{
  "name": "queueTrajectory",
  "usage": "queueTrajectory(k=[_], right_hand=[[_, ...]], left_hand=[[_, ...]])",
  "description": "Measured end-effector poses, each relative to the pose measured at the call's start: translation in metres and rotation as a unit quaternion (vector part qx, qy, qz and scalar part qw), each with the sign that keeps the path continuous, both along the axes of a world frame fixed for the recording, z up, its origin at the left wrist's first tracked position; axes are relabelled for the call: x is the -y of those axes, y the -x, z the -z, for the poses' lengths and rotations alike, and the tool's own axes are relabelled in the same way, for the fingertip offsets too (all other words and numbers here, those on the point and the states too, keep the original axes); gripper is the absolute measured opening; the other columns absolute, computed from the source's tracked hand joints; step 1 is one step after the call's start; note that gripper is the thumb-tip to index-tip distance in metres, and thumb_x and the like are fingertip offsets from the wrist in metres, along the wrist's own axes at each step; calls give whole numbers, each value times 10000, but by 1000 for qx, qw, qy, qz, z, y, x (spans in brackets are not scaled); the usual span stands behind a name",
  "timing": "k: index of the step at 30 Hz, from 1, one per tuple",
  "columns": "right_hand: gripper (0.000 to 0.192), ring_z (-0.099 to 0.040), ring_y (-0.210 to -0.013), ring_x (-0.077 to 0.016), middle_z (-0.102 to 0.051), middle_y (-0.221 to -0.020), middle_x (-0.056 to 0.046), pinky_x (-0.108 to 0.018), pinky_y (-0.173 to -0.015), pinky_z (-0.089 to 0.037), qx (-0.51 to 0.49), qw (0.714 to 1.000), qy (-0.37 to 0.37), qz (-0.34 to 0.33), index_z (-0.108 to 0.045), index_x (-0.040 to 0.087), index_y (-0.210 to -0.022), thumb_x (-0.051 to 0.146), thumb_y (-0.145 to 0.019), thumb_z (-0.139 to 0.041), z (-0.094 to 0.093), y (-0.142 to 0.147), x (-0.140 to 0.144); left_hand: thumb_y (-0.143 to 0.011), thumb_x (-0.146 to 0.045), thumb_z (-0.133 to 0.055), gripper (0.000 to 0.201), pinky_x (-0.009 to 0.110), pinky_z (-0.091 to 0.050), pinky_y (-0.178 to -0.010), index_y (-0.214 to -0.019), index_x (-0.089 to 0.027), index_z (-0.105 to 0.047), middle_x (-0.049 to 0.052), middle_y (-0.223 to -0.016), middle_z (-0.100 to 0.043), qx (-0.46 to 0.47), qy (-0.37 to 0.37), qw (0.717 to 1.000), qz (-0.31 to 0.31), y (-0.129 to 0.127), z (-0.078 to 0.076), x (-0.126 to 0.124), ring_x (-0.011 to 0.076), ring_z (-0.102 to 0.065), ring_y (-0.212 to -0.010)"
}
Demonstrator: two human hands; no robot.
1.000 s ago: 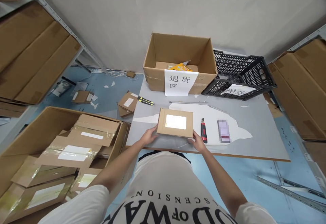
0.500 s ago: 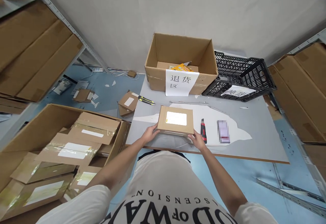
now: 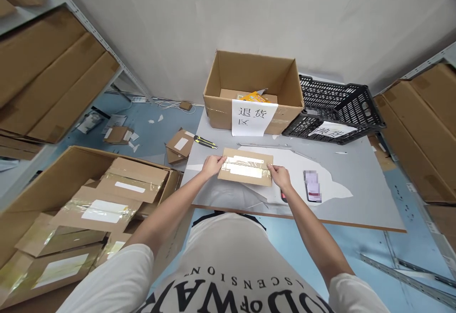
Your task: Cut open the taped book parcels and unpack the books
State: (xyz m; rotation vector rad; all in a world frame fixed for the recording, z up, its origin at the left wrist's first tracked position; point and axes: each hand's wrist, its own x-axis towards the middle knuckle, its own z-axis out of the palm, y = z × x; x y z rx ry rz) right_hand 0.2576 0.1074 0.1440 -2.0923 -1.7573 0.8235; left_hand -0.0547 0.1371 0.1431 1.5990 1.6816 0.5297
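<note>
Cardboard parcel (image 3: pixel 245 167): taped, held between both hands above the worktop (image 3: pixel 356 184).
Left hand (image 3: pixel 213 165): fingers pinching left edge.
Right hand (image 3: pixel 280 176): fingers pinching right edge.
Phone (image 3: pixel 312 184): right of right fingers.

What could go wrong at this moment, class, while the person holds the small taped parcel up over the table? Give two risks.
1. The parcel is held only at its two ends by the left hand and right hand; glossy tape might let it slip.
2. The red utility knife lies on the table just under the right wrist, so lowering the hands could nudge it; whether its blade is out cannot be seen.
</note>
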Motion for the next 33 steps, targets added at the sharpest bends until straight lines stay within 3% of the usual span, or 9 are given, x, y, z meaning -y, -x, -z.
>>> queueTrajectory(k=[3, 7, 14, 18, 22, 26, 29, 33], right_hand=[[594, -601, -635, -196, -672, -627, -56, -250, -549, -366, 8, 1000, 15, -1, -697, 200, -681, 632, -838, -320, 7, 2, -3], [584, -630, -701, -198, -710, -708, -57, -252, -616, -405, -9, 1000, 22, 19, -725, 202, -801, 641, -831, -343, 15, 2, -3], [517, -658, -833, -212, -729, -884, -73, -286, -727, -466, -75, 995, 27, 57, -712, 191, -926, 615, -800, -445, 24, -1, -7], [569, -683, -768, -193, -716, -917, -98, -300, -729, -500, -172, 979, 33, 104, -665, 141, -1014, 585, -852, -349, 37, -22, -3], [495, -661, -914, -228, -694, -1003, -120, -336, -866, -457, -34, 986, 3, 166, -615, 122, -1111, 492, -825, -453, 58, -61, 20], [600, -564, -1105, -270, -594, -1183, -159, -363, -916, -426, 89, 981, 87, 148, -475, 126, -1270, 441, -767, -557, 81, -83, 49], [716, -507, -1162, -295, -505, -1249, -179, -383, -907, -430, 127, 970, 145, 145, -402, 153, -1303, 474, -702, -624, 93, -78, 59], [660, -507, -1142, -306, -492, -1218, -160, -418, -880, -438, 127, 966, 163, 158, -394, 191, -1272, 432, -701, -621, 98, -64, 59]], left_hand=[[-782, -530, -473, 444, 246, -422, -641, -786, -164, -725, 16, -631, -677, 28, 17, 999, -8, 0, 9, -1, 193, -609, -705], [-737, -505, -564, 506, 272, -480, -781, -1089, -157, -671, 40, -959, -722, 88, 26, 996, -3, 2, 19, 9, 226, -643, -918], [-718, -435, -623, 521, 324, -489, -887, -1150, -145, -638, 52, -1069, -694, 160, 3, 987, -27, 1, 32, 17, 246, -636, -994], [-765, -389, -582, 500, 322, -483, -908, -1197, -138, -598, 65, -1132, -666, 163, -15, 986, -19, -1, 37, 18, 237, -627, -1028], [-812, -390, -537, 512, 317, -484, -914, -1258, -139, -540, 83, -1193, -631, 150, -33, 988, -17, -2, 39, 24, 226, -614, -1058], [-856, -401, -481, 537, 357, -460, -952, -1308, -110, -474, 132, -1253, -583, 79, -72, 994, -19, -4, 34, 35, 240, -575, -1120], [-883, -388, -441, 552, 401, -387, -1029, -1354, -102, -402, 160, -1395, -433, -4, -144, 989, 26, -9, 27, 49, 257, -426, -1278], [-905, -348, -403, 519, 458, -258, -1104, -1374, -131, -361, 141, -1471, -315, -106, -224, 954, 170, -22, 16, 66, 253, -245, -1377]])
